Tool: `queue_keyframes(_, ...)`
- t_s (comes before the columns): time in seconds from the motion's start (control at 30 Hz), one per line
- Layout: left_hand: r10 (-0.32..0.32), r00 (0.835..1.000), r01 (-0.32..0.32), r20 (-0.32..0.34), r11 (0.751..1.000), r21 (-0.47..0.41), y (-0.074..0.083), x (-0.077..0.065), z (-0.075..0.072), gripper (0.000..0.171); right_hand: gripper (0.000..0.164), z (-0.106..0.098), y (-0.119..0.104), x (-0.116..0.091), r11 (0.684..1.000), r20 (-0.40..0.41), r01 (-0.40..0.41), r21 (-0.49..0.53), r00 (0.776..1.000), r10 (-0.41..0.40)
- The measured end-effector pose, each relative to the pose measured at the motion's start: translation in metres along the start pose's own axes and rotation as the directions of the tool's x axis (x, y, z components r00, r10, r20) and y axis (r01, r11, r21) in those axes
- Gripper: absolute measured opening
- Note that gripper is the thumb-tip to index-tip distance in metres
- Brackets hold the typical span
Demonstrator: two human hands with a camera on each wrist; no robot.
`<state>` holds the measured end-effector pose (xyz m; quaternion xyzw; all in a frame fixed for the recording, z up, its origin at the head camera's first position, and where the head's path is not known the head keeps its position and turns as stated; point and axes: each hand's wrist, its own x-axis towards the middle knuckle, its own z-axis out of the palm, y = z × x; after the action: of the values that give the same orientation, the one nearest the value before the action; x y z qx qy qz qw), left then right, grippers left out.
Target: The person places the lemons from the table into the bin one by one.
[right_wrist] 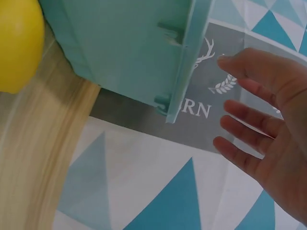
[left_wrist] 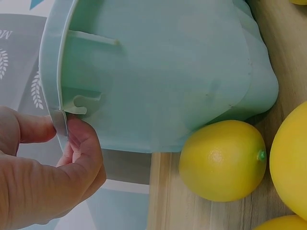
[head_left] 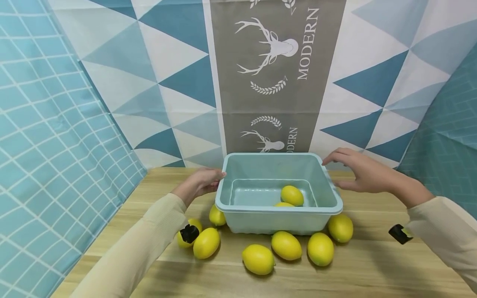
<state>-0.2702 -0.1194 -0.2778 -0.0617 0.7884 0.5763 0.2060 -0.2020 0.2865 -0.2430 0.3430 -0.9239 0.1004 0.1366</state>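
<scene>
A pale blue-green plastic basin (head_left: 275, 221) stands on the wooden table with two lemons inside, one lemon (head_left: 292, 195) in plain sight and the other partly hidden by the front wall. At its left side my left hand (head_left: 203, 182) pinches the rim between thumb and fingers; the left wrist view shows this hand (left_wrist: 62, 167) at the rim's corner. My right hand (head_left: 363, 171) is beside the right rim with fingers spread. In the right wrist view this hand (right_wrist: 268, 115) stands apart from the rim, holding nothing.
Several lemons lie around the basin's front and sides, among them a lemon (head_left: 258, 259) in front, a lemon (head_left: 340, 228) by the right corner and a lemon (head_left: 206, 243) at the left. A patterned cloth (head_left: 186, 82) hangs behind the wooden table (head_left: 208, 281).
</scene>
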Motion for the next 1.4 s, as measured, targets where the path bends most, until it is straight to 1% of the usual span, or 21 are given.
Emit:
queue_keyframes(0.13, 0.002, 1.000, -0.002, 0.017, 1.000, -0.009, 0.000, 0.000, 0.000, 0.036, 0.054, 0.004, 0.004, -0.009, 0.999, -0.068, 0.032, -0.040, 0.997, -0.035)
queue_keyframes(0.23, 0.006, 0.999, -0.005, 0.032, 1.000, -0.012, 0.001, 0.000, -0.001, 0.036, 0.055, 0.007, 0.007, -0.015, 0.997, -0.114, 0.040, -0.064, 0.992, -0.047)
queue_keyframes(0.37, 0.008, 0.999, -0.007, 0.044, 1.000, -0.017, 0.002, 0.000, -0.002, 0.037, 0.055, 0.011, 0.011, -0.023, 0.997, -0.159, 0.019, -0.076, 0.987, -0.031)
queue_keyframes(0.5, 0.015, 0.999, -0.014, 0.052, 1.000, -0.018, 0.002, -0.001, -0.002, 0.041, 0.057, 0.014, 0.015, -0.032, 0.997, -0.182, 0.006, -0.079, 0.983, -0.020)
queue_keyframes(0.7, 0.009, 0.998, -0.007, 0.068, 1.000, -0.030, 0.001, 0.000, -0.002, 0.044, 0.060, 0.018, 0.021, -0.045, 0.995, -0.187, 0.022, -0.100, 0.982, -0.041)
queue_keyframes(0.97, 0.008, 0.996, -0.004, 0.086, 0.999, -0.037, 0.000, 0.003, -0.001, 0.044, 0.065, 0.030, 0.026, -0.058, 0.994, -0.193, 0.075, -0.080, 0.977, -0.089)
queue_keyframes(1.1, 0.003, 0.997, 0.000, 0.083, 0.999, -0.037, -0.001, 0.005, -0.001, 0.044, 0.065, 0.038, 0.026, -0.062, 0.993, -0.199, 0.099, -0.068, 0.974, -0.111)
queue_keyframes(1.27, 0.001, 0.996, 0.002, 0.086, 0.999, -0.037, -0.001, 0.006, -0.003, 0.044, 0.065, 0.046, 0.025, -0.067, 0.992, -0.172, 0.102, -0.073, 0.979, -0.114)
queue_keyframes(1.4, -0.001, 0.996, 0.005, 0.086, 0.999, -0.049, -0.002, 0.006, -0.004, 0.044, 0.066, 0.052, 0.024, -0.073, 0.992, -0.134, 0.095, -0.080, 0.985, -0.105)
